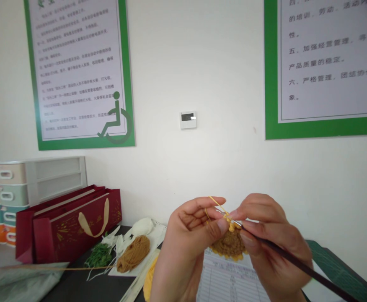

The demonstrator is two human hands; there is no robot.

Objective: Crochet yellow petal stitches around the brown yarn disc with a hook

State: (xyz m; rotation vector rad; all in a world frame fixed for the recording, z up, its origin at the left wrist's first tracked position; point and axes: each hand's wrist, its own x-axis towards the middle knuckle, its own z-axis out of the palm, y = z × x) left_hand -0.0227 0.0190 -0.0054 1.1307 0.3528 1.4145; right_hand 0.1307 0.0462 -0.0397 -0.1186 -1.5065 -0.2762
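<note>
My left hand (189, 235) pinches the edge of a round crochet piece (230, 245), brown in the middle with a yellow border. Yellow yarn (218, 204) runs over its raised index finger down to the stitches. My right hand (271, 239) grips a crochet hook (284, 253) with a metal shaft and a long dark handle. The hook's tip lies at the yellow stitches, close to my left thumb. Fingers of both hands hide part of the piece.
On the dark table are a brown yarn ball (134, 253), a white ball (142, 226), green yarn (98, 255) and a yellow ball (150, 279). Written paper (230, 281) lies below my hands, a green mat (337, 264) at right. Red gift bags (67, 230) stand beside drawers (12, 174).
</note>
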